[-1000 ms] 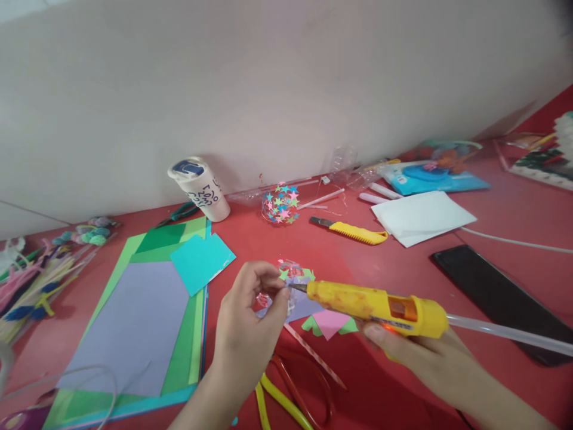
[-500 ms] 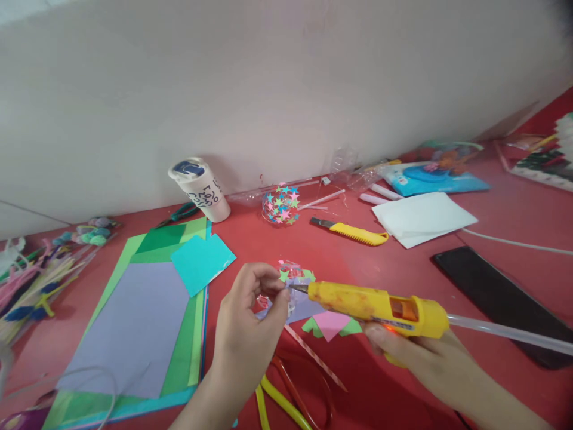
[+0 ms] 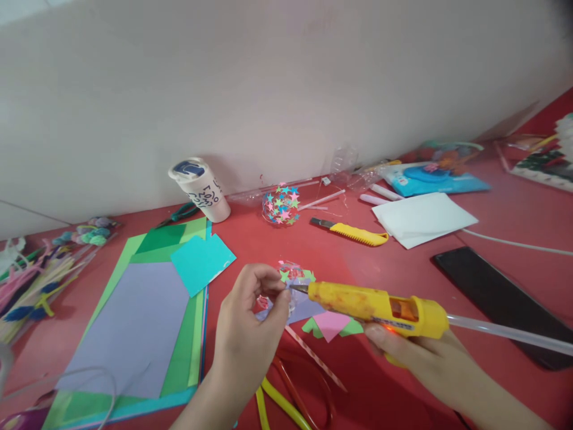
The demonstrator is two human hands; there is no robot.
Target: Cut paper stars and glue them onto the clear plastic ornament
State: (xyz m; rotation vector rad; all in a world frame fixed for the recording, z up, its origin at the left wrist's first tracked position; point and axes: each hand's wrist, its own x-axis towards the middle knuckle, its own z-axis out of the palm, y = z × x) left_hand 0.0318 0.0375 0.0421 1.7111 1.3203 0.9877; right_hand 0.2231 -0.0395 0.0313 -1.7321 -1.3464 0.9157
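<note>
Two hands are showing in the head view, the only view we are getting. Our left hand (image 3: 250, 322) is pinching a small clear piece (image 3: 293, 278) between thumb and fingertips, over the middle of the red table (image 3: 403, 269). Only a few paper stars are sitting on it. Our right hand (image 3: 421, 358) is clasping the grip of the yellow glue gun (image 3: 376, 304) from below.

We are judging the gluing as early. The star ball (image 3: 281, 205) near the wall is looking fully covered, the pinched piece is looking mostly bare, and cut scraps (image 3: 331, 324) are lying under the gun.

The gun's long axis is running nearly level across the view. Its nozzle is pointing left, touching or almost touching the piece, and the glue stick (image 3: 505, 334) is trailing out to the right.
</note>
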